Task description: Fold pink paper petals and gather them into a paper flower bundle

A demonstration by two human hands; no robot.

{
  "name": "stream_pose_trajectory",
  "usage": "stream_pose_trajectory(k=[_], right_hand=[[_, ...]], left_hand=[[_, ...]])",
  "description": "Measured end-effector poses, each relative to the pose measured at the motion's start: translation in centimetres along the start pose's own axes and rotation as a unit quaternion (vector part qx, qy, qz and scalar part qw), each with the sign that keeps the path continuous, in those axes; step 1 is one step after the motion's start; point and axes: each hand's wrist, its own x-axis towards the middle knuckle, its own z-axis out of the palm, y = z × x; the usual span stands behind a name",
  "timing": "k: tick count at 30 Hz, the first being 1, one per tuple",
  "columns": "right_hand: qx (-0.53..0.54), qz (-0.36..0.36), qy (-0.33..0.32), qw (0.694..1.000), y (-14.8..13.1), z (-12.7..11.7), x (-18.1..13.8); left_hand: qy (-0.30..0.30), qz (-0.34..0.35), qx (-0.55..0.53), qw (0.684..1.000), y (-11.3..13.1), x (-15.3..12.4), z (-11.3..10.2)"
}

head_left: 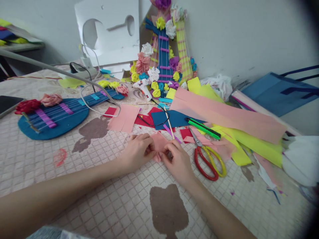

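— Position of the pink piece (159, 143)?
— On the table (99, 199), straight ahead of the person, pinched between both hands.
— Which hand is nearer to it?
— Neither, really. The left hand (138, 151) grips its left edge with fingers curled over. The right hand (178, 161) grips the right edge, sitting slightly closer to the body.
— Long axis?
— Roughly left to right, from hand to hand, though the folds and fingers hide its true outline.
— Anything close by?
— Scissors (208, 159) lie just beside the right hand, handles toward the person and untouched. A green marker (203, 127) lies beyond them.
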Motion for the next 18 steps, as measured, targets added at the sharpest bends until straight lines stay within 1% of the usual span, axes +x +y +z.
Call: stream_pose_trajectory(k=[10, 14, 18], right_hand=[[-0.009, 0.001, 0.004, 1.0, -0.29, -0.06, 0.02], [-0.006, -0.014, -0.006, 1.0, -0.29, -0.17, -0.13], [-0.011, -0.026, -0.016, 0.999, -0.36, -0.28, -0.22]], left_hand=[[0.008, 0.008, -0.001, 1.0, 0.01, -0.17, 0.01], [-0.004, 0.02, -0.005, 1.0, 0.11, -0.21, -0.15], [-0.013, 0.017, 0.008, 1.0, 0.1, -0.22, -0.18]])
